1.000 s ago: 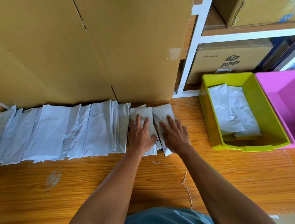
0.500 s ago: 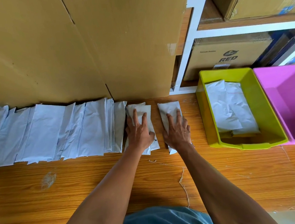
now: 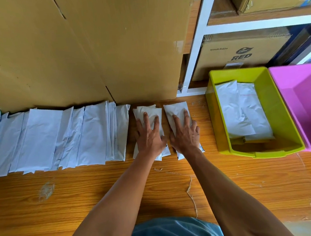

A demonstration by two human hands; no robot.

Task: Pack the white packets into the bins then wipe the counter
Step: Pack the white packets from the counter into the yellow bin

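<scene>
A long row of white packets (image 3: 46,139) lies along the back of the wooden counter (image 3: 82,194), leaning on each other. My left hand (image 3: 149,137) presses flat on a small stack of packets (image 3: 147,111) at the row's right end. My right hand (image 3: 185,134) lies flat with spread fingers on a single packet (image 3: 175,109) just to the right, split off from the stack by a narrow gap. The green bin (image 3: 281,149) stands to the right and holds a few white packets (image 3: 241,111). A pink bin (image 3: 306,106) sits beside it at the frame's right edge, with nothing visible inside.
Large cardboard boxes (image 3: 82,49) stand directly behind the packet row. A white shelf frame (image 3: 200,39) with more cartons (image 3: 242,53) rises behind the bins. The counter's laminate is cracked and peeling (image 3: 191,191) in front of my arms.
My right hand slid one packet to the right, away from the stack under my left hand, opening a gap between them. The left hand stayed on its stack.
</scene>
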